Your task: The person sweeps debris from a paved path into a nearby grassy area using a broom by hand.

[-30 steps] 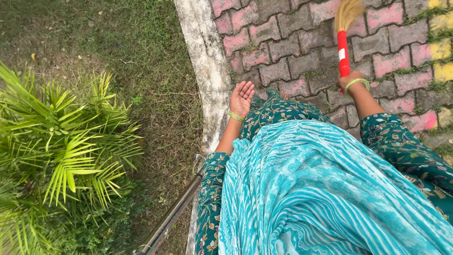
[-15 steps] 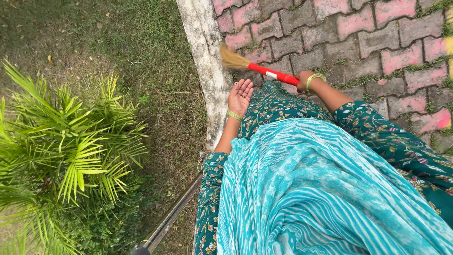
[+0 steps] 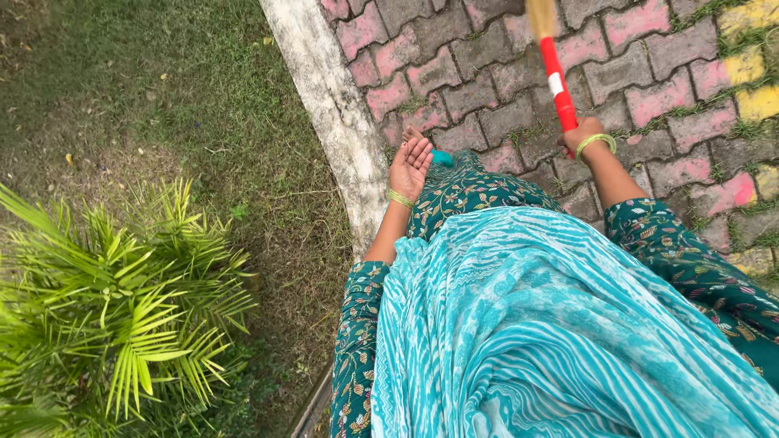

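My right hand [image 3: 581,134] grips the red handle of a broom [image 3: 557,81] that points up and away over the brick paving [image 3: 649,97]; its straw bristles reach the top edge of the view. My left hand [image 3: 411,161] hangs free with fingers apart and the palm showing, beside the pale concrete kerb [image 3: 341,122]. Both wrists carry green bangles. A teal patterned garment fills the lower right.
Grass [image 3: 162,89] lies left of the kerb, with a spiky green palm plant [image 3: 122,316] at lower left. Pink, grey and yellow paving blocks with weeds in the joints run to the right. A dark metal rail [image 3: 312,410] shows at the bottom.
My right hand has swung the broom from low on the left by the kerb back to upright on the right. The left hand stays open. The view has shifted slightly.
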